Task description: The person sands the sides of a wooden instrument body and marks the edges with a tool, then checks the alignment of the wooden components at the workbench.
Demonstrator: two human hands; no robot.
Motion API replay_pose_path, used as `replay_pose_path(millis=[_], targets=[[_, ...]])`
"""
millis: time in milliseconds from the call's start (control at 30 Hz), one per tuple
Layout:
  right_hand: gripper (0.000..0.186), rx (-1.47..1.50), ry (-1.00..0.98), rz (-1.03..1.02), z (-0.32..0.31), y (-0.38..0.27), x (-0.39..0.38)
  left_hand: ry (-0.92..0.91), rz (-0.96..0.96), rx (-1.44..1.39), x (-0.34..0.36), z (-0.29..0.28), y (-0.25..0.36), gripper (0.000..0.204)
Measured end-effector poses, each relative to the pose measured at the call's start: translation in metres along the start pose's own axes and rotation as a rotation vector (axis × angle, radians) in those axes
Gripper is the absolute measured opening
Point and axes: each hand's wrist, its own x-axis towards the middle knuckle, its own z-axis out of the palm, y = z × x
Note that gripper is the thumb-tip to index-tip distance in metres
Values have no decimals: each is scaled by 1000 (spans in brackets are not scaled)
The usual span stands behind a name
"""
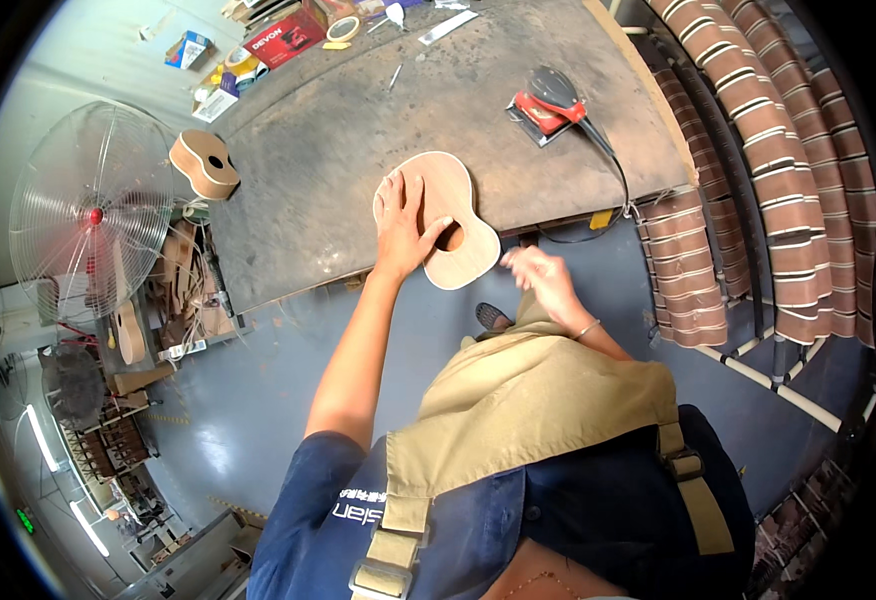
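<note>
A pale wooden guitar-shaped body [463, 250] with a round sound hole lies flat on the dark workbench [358, 130], its lower end sticking out past the front edge. My left hand [403, 225] presses flat on its upper half, thumb by the sound hole. My right hand [543, 280] hovers off the bench edge just right of the body's lower end; it is blurred, with fingers apart and nothing visible in it.
A red and black electric sander [550, 103] with its cable sits on the bench to the right. A second small guitar body [206, 163] lies at the bench's left corner. Boxes and tape rolls [288, 40] crowd the far edge. A standing fan [93, 210] is left; stacked curved wood strips [758, 150] are right.
</note>
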Motion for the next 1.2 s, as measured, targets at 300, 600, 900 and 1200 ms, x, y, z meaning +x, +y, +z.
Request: replay_pose_path(millis=[300, 600, 900, 1200], targets=[[25, 632, 158, 270, -13, -22, 9, -91, 324, 105, -90, 12, 52, 98], [25, -1234, -133, 87, -80, -32, 10, 179, -11, -485, -23, -98, 63, 74], [21, -443, -61, 90, -42, -81, 140, 169, -559, -408, 57, -22, -76, 58], [22, -281, -265, -118, 13, -54, 300, 87, -81, 45, 76, -1, -15, 57]])
